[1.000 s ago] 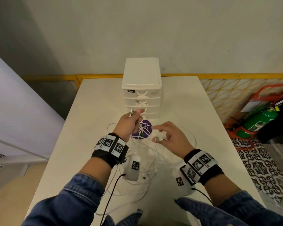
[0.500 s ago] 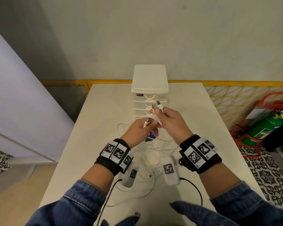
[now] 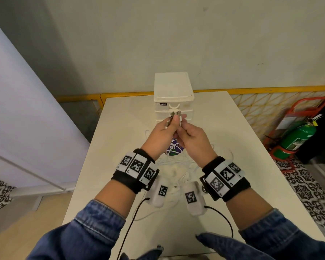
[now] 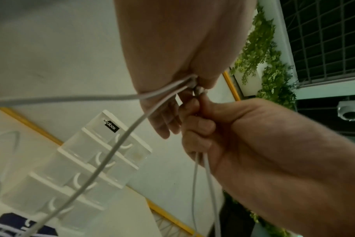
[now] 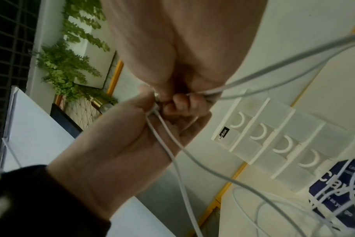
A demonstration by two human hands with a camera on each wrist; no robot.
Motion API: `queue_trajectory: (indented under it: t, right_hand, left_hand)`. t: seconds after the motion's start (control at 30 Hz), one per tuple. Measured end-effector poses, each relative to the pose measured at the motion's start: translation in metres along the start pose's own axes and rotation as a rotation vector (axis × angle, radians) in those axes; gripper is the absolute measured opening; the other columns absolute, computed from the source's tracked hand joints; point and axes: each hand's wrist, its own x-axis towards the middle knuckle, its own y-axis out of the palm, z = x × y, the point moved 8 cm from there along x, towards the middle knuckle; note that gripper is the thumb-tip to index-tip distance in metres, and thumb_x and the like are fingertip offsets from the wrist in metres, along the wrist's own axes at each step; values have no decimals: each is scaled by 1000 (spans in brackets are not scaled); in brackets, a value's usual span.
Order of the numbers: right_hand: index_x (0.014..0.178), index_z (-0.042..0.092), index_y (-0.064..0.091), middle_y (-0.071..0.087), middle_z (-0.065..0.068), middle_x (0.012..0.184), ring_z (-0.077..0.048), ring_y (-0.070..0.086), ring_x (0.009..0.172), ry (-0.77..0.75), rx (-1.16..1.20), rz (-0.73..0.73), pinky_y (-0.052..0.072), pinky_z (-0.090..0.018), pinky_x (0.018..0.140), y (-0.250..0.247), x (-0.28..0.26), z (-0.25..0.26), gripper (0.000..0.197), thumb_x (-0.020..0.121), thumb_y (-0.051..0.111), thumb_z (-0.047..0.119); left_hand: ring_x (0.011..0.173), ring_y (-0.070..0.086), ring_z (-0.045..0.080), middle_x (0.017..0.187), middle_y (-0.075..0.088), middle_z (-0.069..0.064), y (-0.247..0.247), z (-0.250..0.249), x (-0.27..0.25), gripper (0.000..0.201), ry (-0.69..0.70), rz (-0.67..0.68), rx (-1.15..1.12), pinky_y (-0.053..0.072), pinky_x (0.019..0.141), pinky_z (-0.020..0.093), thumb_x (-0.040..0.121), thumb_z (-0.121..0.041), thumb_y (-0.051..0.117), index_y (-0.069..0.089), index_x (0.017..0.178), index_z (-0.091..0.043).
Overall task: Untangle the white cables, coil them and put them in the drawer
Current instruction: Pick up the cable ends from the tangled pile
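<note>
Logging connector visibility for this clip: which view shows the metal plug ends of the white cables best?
The head view: the metal plug ends stick up clear above both hands, in front of the white plastic drawer unit. The left wrist view shows only one small plug between the fingers; in the right wrist view the fingers mostly cover them.

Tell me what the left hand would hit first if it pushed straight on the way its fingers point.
Probably the white drawer unit: the left hand, raised and pinching cable plugs beside the right hand, points at its upper drawers. How far off the unit stands is unclear.
</note>
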Motion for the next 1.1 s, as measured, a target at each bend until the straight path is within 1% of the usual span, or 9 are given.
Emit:
queue_trajectory:
  t: [0.1,0.2,0.33,0.43,0.57,0.73,0.87,1.0,1.1]
  right_hand:
    - [79,-1,66,51,-2,49,-7,45,43,-11,12,-44,40,-17,50,-5,-5,1,21,92,55,10]
    - [72,-7,62,55,-5,49,-7,49,42,26,1,-30,43,-23,53,0,-7,-8,30,91,57,15]
    - [94,16,56,61,-5,84,-17,60,79,30,-1,130,46,-34,77,22,-9,-14,17,98,42,23]
    - [104,27,50,62,-3,82,-20,59,81,39,147,243,47,-32,77,28,-14,-11,13,99,38,24]
    - [89,13,56,48,-1,62,-18,48,61,30,204,317,43,-26,69,19,-19,-8,29,101,34,27]
    - [83,15,59,47,12,57,-7,43,54,40,128,324,45,-30,69,-5,-11,-25,26,99,38,20]
    - [86,19,61,53,19,54,-1,43,51,-31,-87,246,39,-18,59,-29,3,-28,23,99,41,18]
    - [82,20,61,59,17,72,5,52,67,-81,-256,245,36,-10,66,-36,8,-38,24,98,43,17]
    - [80,18,58,54,21,58,8,50,62,-77,-361,289,33,-10,60,-40,12,-44,25,99,42,17]
  left_hand:
    - [62,59,23,78,64,9,5,-10,-11,36,4,34,-43,51,56,22,102,-31,37,62,107,-6]
    - [61,56,25,90,64,8,3,-15,-14,34,32,24,-51,50,52,27,102,-31,37,61,103,-6]
    - [90,63,0,104,72,-1,4,-21,-9,48,58,5,16,50,80,16,103,-35,33,61,96,3]
    - [106,63,12,94,74,1,4,-26,-5,44,67,-20,12,48,95,36,102,-39,31,62,90,-10]
    - [75,66,17,69,62,8,2,-41,4,38,115,-60,-57,49,56,21,103,-37,27,48,83,-13]
    - [51,51,15,52,46,-6,-11,-40,17,36,168,-160,-271,46,59,22,104,-33,25,46,83,-12]
    - [66,68,20,65,67,2,-24,0,24,33,40,-326,-278,53,71,30,100,-34,40,55,86,-8]
    - [93,62,17,113,62,11,-42,55,24,70,-259,-510,-107,47,83,31,82,-39,71,41,135,-4]
    - [109,46,10,118,48,-1,-56,29,19,66,10,-664,335,37,93,22,83,-29,72,41,137,-8]
